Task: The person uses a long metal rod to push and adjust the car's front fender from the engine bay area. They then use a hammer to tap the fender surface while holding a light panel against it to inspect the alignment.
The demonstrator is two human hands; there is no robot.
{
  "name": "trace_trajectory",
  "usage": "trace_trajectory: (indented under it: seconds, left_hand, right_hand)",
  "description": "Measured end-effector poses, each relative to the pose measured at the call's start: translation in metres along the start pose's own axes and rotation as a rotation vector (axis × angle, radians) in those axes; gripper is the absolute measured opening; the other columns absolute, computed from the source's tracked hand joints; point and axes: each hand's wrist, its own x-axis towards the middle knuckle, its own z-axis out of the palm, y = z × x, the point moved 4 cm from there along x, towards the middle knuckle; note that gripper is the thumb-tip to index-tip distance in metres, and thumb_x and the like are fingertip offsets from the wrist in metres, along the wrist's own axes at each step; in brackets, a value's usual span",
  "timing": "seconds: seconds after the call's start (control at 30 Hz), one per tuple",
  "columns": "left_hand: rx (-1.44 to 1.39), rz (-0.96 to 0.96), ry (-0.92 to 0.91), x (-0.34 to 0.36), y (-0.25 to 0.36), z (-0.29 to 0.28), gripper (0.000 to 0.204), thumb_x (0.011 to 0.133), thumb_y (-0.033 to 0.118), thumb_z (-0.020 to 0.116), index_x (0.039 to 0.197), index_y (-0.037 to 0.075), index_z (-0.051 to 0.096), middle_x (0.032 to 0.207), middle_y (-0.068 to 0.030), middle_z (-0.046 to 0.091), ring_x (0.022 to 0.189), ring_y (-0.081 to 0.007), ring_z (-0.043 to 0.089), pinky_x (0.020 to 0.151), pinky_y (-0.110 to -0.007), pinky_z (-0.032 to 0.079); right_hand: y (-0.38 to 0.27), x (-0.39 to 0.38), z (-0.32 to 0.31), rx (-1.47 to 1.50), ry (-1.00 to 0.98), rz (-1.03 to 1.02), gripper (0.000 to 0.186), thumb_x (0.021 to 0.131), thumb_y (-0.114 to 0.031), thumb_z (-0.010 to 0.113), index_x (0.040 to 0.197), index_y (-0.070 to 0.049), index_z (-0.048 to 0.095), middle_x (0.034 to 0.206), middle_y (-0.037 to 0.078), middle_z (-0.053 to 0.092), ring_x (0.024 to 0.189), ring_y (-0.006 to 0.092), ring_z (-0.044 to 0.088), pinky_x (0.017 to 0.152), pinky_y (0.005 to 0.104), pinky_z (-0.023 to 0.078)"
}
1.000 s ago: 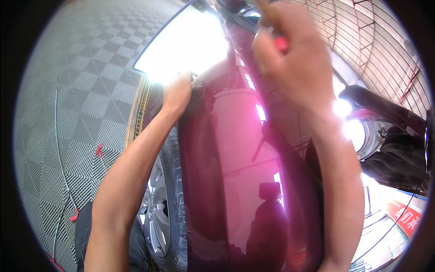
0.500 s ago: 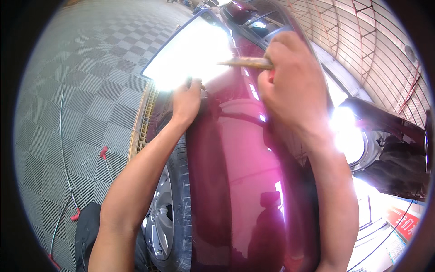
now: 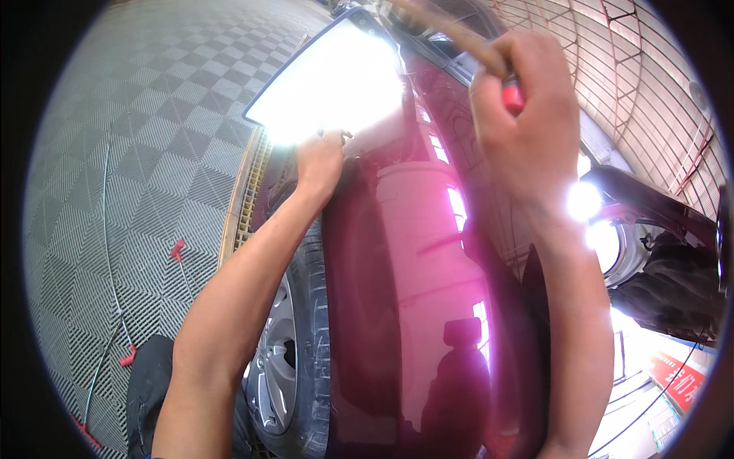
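Note:
A glossy dark magenta car fender (image 3: 367, 306) fills the middle, above a tyre and silver wheel (image 3: 279, 367). On it, at the lower edge of a glowing light panel (image 3: 329, 76), rests my left hand (image 3: 319, 159), fingers closed. A small dark tip pokes out beside those fingers; what they hold is washed out by glare. My right hand (image 3: 531, 115) is raised above the car, wrapped round a wooden stick (image 3: 459, 37) with a red end (image 3: 513, 97). The stick slants up and left, blurred, its far end near the top edge.
Grey patterned floor tiles (image 3: 168, 161) lie to the left, with long thin rods having red handles (image 3: 128, 355). A yellow grating edge (image 3: 243, 206) runs beside the car. On the right, an opened dark panel (image 3: 650, 199) stands near a bright lamp (image 3: 585, 200).
My right hand has lifted up and to the right, swinging the wooden stick from near the light panel to a raised slant. My left hand stays by the panel's lower edge.

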Motion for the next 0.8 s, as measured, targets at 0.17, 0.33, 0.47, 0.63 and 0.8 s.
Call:
trace_trajectory:
  seconds: [0.17,0.33,0.47,0.63,0.8]
  left_hand:
    - [0.053,0.205,0.009,0.001,0.0,0.005,0.035,0.102,0.036,0.056,0.1,0.002,0.062,0.074,-0.001,0.057,0.058,-0.0071,0.048,0.052,-0.024,0.038]
    - [0.02,0.077,-0.019,0.002,-0.001,0.007,0.036,0.102,0.037,0.056,0.103,0.002,0.062,0.075,-0.0009,0.057,0.059,-0.0072,0.049,0.051,-0.024,0.039]
    - [-0.004,-0.056,-0.032,-0.001,0.008,0.007,0.036,0.102,0.037,0.055,0.104,0.001,0.062,0.076,-0.0014,0.058,0.059,-0.0076,0.049,0.051,-0.025,0.041]
    - [0.03,0.054,-0.047,0.003,0.008,0.002,0.035,0.102,0.036,0.055,0.102,0.002,0.063,0.076,-0.0017,0.058,0.057,-0.0071,0.048,0.051,-0.025,0.041]
    - [-0.015,0.066,-0.033,0.005,0.0,0.006,0.033,0.101,0.034,0.055,0.098,0.002,0.062,0.075,-0.0017,0.059,0.055,-0.0068,0.048,0.05,-0.024,0.039]
  right_hand:
    - [0.001,-0.015,0.019,-0.211,-0.187,-0.026,0.012,0.079,-0.013,0.065,0.085,-0.004,0.06,0.092,0.013,0.058,0.09,0.0339,0.06,0.077,0.0445,0.049]
    - [0.003,-0.001,-0.001,-0.079,-0.038,-0.003,0.014,0.08,-0.013,0.063,0.089,-0.004,0.063,0.093,0.013,0.059,0.091,0.0329,0.061,0.079,0.0435,0.049]
    - [0.0,-0.005,0.004,0.023,-0.054,0.08,0.012,0.078,-0.012,0.064,0.087,-0.003,0.063,0.094,0.012,0.059,0.09,0.0329,0.061,0.078,0.0439,0.049]
    - [0.008,-0.01,0.009,-0.145,-0.089,-0.09,0.012,0.076,-0.012,0.066,0.085,-0.005,0.064,0.092,0.013,0.06,0.091,0.0332,0.062,0.076,0.0441,0.05]
    - [0.007,0.0,-0.001,0.185,0.063,0.097,0.01,0.08,-0.005,0.059,0.088,0.0,0.057,0.096,0.015,0.058,0.087,0.0355,0.058,0.075,0.0441,0.048]
